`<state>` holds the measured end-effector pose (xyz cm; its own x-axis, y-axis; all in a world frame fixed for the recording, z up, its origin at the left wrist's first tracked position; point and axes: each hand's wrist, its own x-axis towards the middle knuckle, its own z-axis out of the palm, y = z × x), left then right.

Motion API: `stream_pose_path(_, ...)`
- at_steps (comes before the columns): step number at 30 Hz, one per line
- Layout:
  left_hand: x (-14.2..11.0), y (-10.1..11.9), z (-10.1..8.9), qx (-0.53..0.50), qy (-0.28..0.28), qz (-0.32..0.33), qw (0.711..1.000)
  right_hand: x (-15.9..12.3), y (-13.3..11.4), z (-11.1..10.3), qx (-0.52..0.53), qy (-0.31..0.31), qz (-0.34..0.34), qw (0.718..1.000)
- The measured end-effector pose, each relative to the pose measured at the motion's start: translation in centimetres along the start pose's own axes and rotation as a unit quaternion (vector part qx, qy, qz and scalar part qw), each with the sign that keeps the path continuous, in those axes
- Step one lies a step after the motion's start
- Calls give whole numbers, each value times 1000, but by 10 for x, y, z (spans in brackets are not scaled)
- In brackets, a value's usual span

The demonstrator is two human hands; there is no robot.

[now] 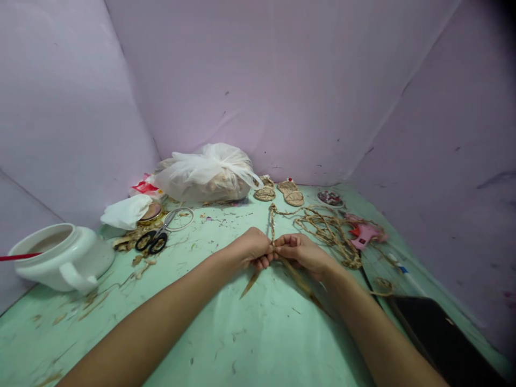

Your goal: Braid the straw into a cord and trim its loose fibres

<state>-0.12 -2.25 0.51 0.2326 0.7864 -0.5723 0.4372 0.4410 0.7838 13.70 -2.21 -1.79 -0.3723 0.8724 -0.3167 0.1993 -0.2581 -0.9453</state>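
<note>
My left hand (258, 248) and my right hand (299, 252) meet over the middle of the green table, both closed on the near end of a braided straw cord (272, 221). From between my fingers, loose flat straw strands (300, 282) hang toward me, one to the left and a longer bunch to the right. Beyond my hands the cord runs away from me, then bends right to a tangled coil of the same braid (324, 228). Two small woven straw slippers (291, 192) lie behind it, against the wall.
At left stand a white teapot-like pot (86, 252) with a red stick, and black-handled scissors (155, 236) among straw scraps. A white plastic bag (209, 174) sits at the back. At right are a pink glue gun (366, 235), a dish of beads (330, 198) and a dark flat object (439, 333).
</note>
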Motion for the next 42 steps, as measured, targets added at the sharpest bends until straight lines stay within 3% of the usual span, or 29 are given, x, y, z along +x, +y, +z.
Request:
stream_pose_path(5,-1,1,0,44,39,-4,998,0,-2,1,-38,11,-11,999)
stream_pose_path(10,3,-3,-4,51,39,17,998,0,-2,-1,-32,32,-18,999)
stream_pose_path(19,10,-7,-7,53,31,37,997,-1,5,-9,-9,8,18,1000)
stream_pose_path(31,12,-9,-7,38,47,57,997,1,1,-3,10,54,30,998)
stream_pose_path(42,16,-14,-1,58,80,83,992,2,2,2,-1,68,-4,998)
